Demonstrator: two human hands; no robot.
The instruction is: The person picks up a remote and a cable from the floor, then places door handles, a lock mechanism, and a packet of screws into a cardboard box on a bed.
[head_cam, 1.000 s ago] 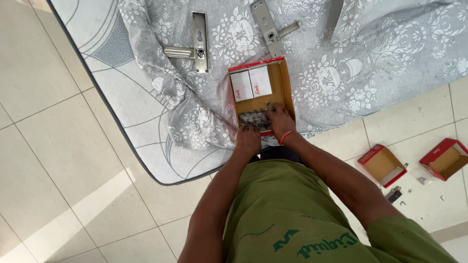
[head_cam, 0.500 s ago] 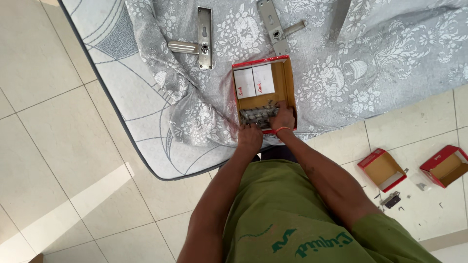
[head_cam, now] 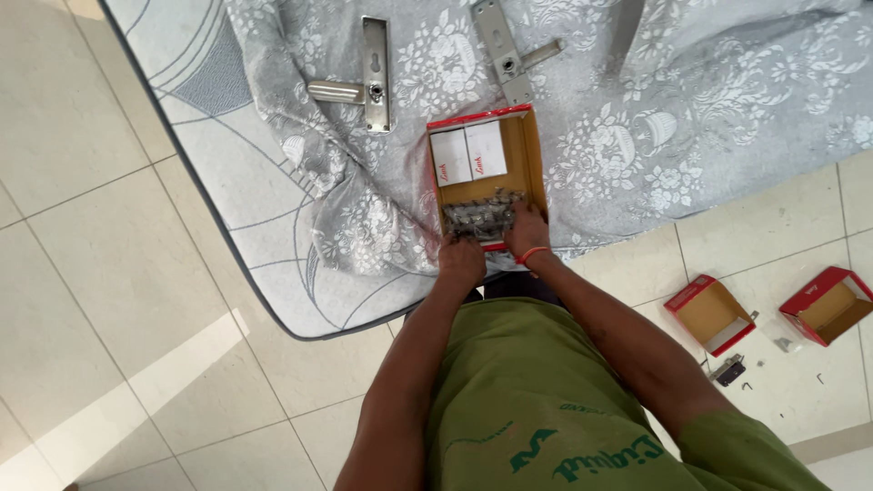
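We see a mattress under a grey floral sheet filling the top of the view, tiled floor below. At twelve o'clock from our hands sits the open red box with a brown inside, on the sheet close to the mattress edge.

Two lever handles on long plates lie beyond it: one handle set at eleven o'clock, a second handle set at twelve, touching the box's far rim.

Two more open red cartons lie on the floor at four o'clock, with a small dark lock part and loose screws near them.

Inside the box, two white inner boxes sit at the far end; a wrapped metal part sits at the near end.

Our left hand is curled at the box's near rim; we cannot tell whether it grips the rim or just rests. Our right hand is inside the box, fingers bent onto the wrapped part; a closed grip cannot be confirmed.

Risks, as we judge them: the box sits on soft, wrinkled cloth near the edge, so a pull toward us could tip it off onto the tiles. The wrap looks slick, so the metal part could slide out. Lifting could also drag the white boxes or nudge the second handle set.
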